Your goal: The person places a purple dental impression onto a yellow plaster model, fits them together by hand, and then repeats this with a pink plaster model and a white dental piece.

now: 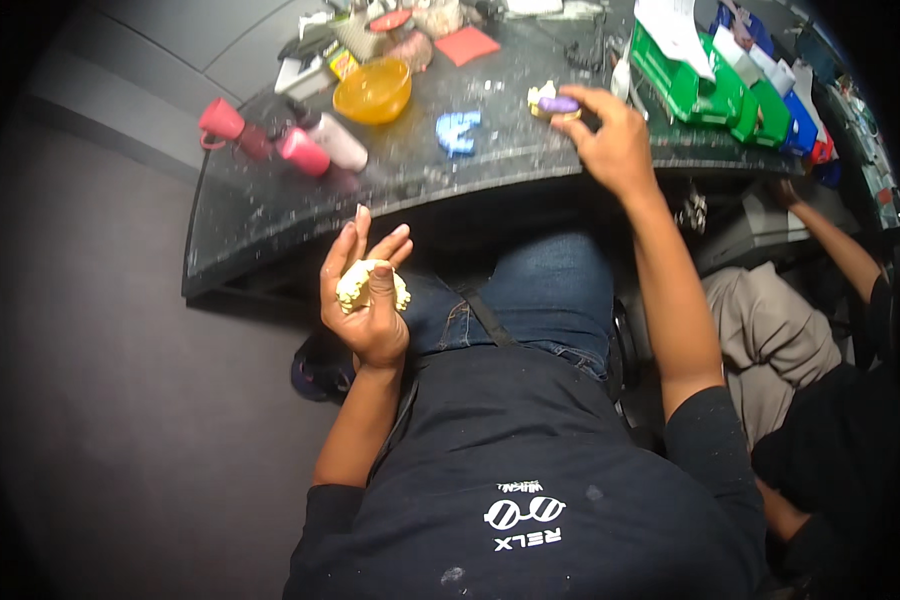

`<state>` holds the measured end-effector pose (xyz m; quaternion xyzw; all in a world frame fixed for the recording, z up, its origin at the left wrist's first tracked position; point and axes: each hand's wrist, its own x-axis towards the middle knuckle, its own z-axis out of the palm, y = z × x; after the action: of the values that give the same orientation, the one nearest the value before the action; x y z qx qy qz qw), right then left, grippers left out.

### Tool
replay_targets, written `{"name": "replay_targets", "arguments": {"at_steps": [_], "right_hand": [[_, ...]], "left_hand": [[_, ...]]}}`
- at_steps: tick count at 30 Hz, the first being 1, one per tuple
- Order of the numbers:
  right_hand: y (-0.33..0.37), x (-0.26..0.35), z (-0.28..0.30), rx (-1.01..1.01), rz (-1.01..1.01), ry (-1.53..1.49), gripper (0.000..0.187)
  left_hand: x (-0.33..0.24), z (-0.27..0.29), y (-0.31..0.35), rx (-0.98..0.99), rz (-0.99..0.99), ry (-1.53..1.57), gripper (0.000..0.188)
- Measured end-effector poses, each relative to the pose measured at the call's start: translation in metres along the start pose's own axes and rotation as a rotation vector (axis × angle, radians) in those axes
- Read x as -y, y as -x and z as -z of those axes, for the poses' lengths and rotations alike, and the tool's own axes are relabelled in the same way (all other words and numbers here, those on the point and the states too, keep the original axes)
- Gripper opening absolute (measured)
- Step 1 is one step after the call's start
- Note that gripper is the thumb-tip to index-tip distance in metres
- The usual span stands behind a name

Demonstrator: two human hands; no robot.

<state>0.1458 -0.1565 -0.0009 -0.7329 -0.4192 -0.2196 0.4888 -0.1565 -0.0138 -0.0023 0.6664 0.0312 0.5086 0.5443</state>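
Note:
My left hand (372, 300) is raised in front of the table edge, with the thumb and fingers closed round a pale yellow dental cast (353, 288) whose bumpy rim looks like a row of teeth. Out over the tabletop, my right hand (615, 140) pinches a purple piece (558, 104) between thumb and fingertips. Against the purple lies a small cream-coloured, toothed-looking piece (541, 97); whether the two are joined I cannot tell. A blue horseshoe-shaped piece, like a dental mould (458, 132), rests on the table between my hands, touched by neither.
On the dark, speckled table (270, 220) stand an amber bowl (372, 92), a white bottle (338, 141), a pink bottle (302, 152) and a pink cup (221, 122). A red square (467, 45) lies farther back. Green trays (710, 95) crowd the right; another person (780, 330) sits there.

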Motion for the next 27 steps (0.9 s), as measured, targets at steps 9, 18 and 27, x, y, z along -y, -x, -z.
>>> {"name": "replay_targets", "arguments": {"at_steps": [9,18,27], "right_hand": [[-0.001,0.009,0.001,0.114,-0.083,0.162,0.048],[-0.011,-0.010,0.001,0.103,0.041,0.123,0.039],[-0.002,-0.029,0.005,-0.150,0.221,0.109,0.050]], "left_hand": [[-0.044,0.085,0.076,-0.057,0.112,-0.039,0.048],[-0.039,0.129,0.092,-0.182,0.172,0.031,0.042],[-0.015,0.143,0.106,-0.227,0.271,0.121,0.033]]}}
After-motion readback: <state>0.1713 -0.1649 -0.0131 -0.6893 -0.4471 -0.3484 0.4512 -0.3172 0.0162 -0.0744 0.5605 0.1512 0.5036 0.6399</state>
